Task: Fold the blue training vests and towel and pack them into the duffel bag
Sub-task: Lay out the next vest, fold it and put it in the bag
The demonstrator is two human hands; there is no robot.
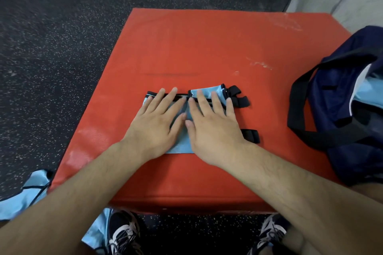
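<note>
at the lower left of the frame, loose blue vest cloth (22, 198) lies crumpled on the speckled floor (51, 47), not yet folded; i cannot tell how many pieces it makes up. in the middle, on the red pad (207, 43), 1 folded vest (179, 145) sits as a small packet. the left hand (157, 118) lies flat on its left half, fingers straight and spread, clamped on nothing, just pressing down. the right hand (211, 124) does the same on the right half, and the 2 thumbs nearly touch. black straps (241, 100) stick out from the packet's right edge. at the right edge of the frame the duffel bag (342, 163) rests open on the pad, with pale blue fabric (371, 91) showing inside, so at least 1 piece looks packed already. judging from this, the task is partway: this vest looks folded and ready to go into the bag, and the floor cloth is left to do. i cannot make out a towel for sure.
</note>
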